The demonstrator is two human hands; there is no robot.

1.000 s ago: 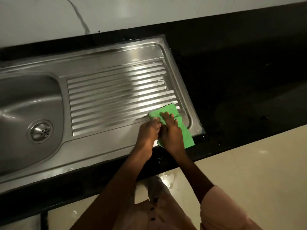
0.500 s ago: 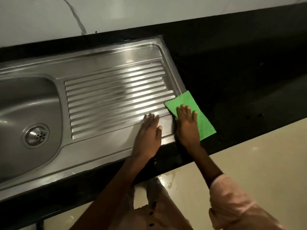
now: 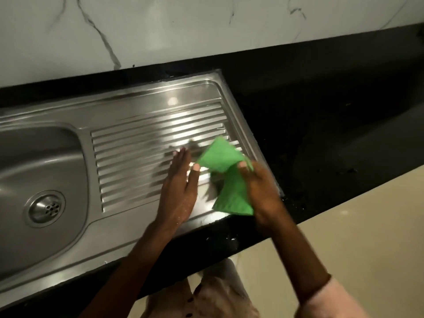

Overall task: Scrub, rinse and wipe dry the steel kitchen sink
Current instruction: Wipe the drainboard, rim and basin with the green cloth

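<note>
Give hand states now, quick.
Left hand: open, fingers straight, flat on the drainboard.
Right hand: gripping the green cloth.

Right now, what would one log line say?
right hand: grips green cloth | left hand: flat on drainboard | cloth: lifted, folded

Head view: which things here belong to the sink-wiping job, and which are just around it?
In the job:
- steel sink, with its ribbed drainboard
- green cloth, gripped by the right hand
- left hand, flat on the drainboard

Just around:
- black countertop
- marble wall
- beige floor
</note>
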